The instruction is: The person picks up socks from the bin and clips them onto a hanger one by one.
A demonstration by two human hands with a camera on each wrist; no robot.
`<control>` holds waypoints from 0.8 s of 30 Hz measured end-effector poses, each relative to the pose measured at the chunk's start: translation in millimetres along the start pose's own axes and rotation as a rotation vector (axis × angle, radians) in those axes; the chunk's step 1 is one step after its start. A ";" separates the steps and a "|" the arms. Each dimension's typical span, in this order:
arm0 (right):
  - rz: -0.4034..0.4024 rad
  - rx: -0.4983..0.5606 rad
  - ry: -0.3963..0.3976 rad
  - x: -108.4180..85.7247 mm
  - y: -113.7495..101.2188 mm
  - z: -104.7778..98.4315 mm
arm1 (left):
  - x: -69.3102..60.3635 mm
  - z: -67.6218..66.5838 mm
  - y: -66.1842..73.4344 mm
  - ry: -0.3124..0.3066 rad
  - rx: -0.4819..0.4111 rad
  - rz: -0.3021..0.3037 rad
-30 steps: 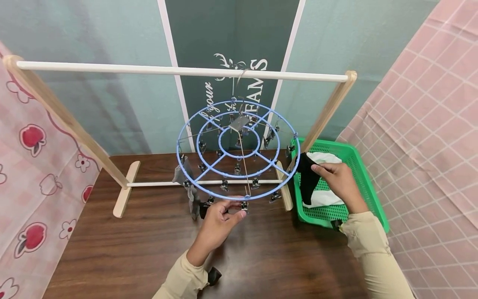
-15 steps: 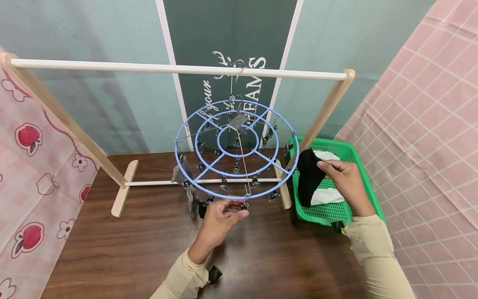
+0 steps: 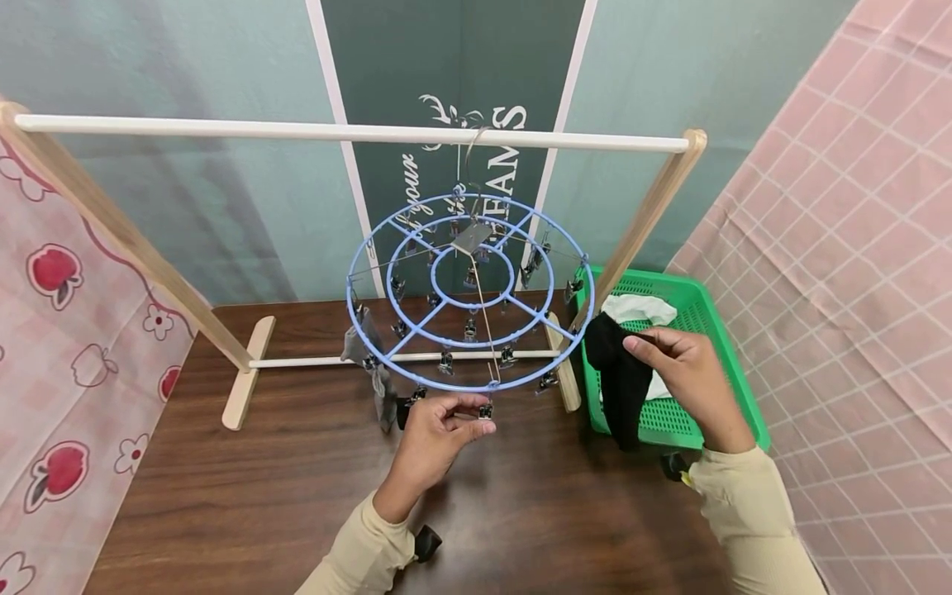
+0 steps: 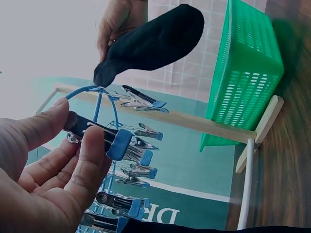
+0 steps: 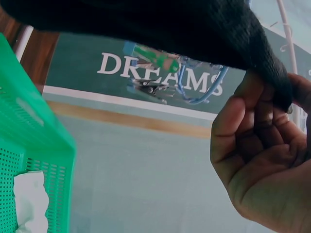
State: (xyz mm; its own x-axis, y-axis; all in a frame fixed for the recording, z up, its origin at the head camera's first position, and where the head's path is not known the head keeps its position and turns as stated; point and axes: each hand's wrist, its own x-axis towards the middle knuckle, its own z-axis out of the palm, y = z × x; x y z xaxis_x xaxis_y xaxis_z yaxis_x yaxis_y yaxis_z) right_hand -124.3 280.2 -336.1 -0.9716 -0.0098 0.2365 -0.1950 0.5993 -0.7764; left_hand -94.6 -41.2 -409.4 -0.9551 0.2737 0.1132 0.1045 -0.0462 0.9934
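A blue round clip hanger [image 3: 427, 321] with several metal clips hangs in front of me in the head view. At its near rim my left hand [image 3: 430, 442] pinches one clip [image 4: 119, 144] with blue tips between thumb and fingers; nothing shows in that clip's mouth. My right hand [image 3: 695, 376] holds a black sock [image 3: 623, 397] by its cuff, right of the hanger and partly over the green basket [image 3: 732, 372]. A grey sock [image 3: 382, 401] hangs from the hanger's left side. Beside it hangs a black item [image 3: 404, 412], mostly hidden behind my left hand.
White cloth pieces [image 3: 641, 309] lie in the basket. The hanger hooks over the white rail [image 3: 297, 130] of a wooden rack, whose right post [image 3: 647, 219] stands between hanger and basket. Wooden feet [image 3: 249, 372] rest on the brown table [image 3: 223, 512]. Curtains close in the sides.
The black sock has swung and turned in my right hand, its foot now hanging lower, past the basket's front edge. My left hand keeps its hold on the clip.
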 end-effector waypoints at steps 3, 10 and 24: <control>-0.021 -0.004 -0.052 -5.5 -3.8 2.1 | -0.4 -0.1 0.8 0.023 0.037 0.034; -0.071 -0.026 -0.156 -17.2 -13.0 10.8 | -1.7 -1.3 4.2 0.104 0.098 0.054; -0.273 0.008 -0.384 -30.8 -13.1 41.7 | -4.3 -3.9 4.3 0.170 0.026 0.152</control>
State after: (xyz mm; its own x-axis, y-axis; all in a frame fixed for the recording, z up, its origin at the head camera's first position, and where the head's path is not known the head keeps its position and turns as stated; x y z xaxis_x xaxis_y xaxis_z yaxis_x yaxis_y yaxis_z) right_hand -97.4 239.3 -357.6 -0.8635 -0.4629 0.2005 -0.4501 0.5277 -0.7203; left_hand -91.2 -46.4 -405.7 -0.9606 0.0993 0.2596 0.2558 -0.0494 0.9655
